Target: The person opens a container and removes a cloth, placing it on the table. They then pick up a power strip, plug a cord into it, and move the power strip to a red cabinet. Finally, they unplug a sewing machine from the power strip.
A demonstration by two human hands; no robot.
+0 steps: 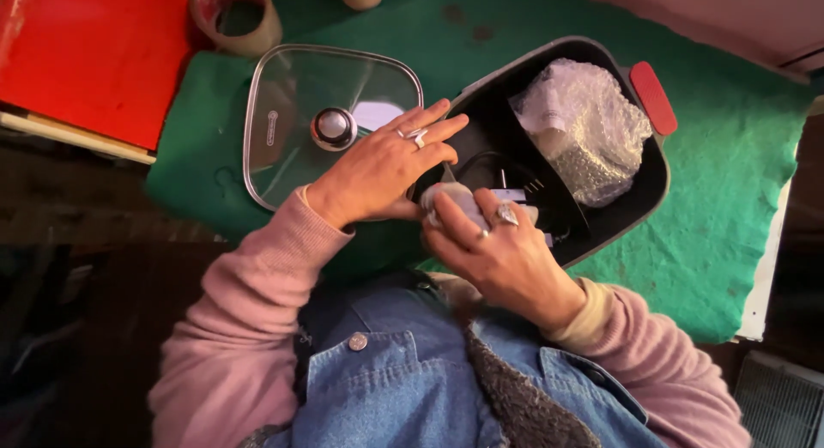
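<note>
Green cloth (712,199) underneath. Left hand (382,169) spread flat, fingers apart, steadying black pot (639,203) at its rim; right hand (498,251) closed around small grey bundle (459,199) at the pot's edge. Glass lid (292,130) set aside, bubble wrap (592,122) inside.

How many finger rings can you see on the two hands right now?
2, maybe more hidden. One silver ring sits on the left hand above the pan rim; one silver ring sits on the right hand gripping the pale bundle.
</note>
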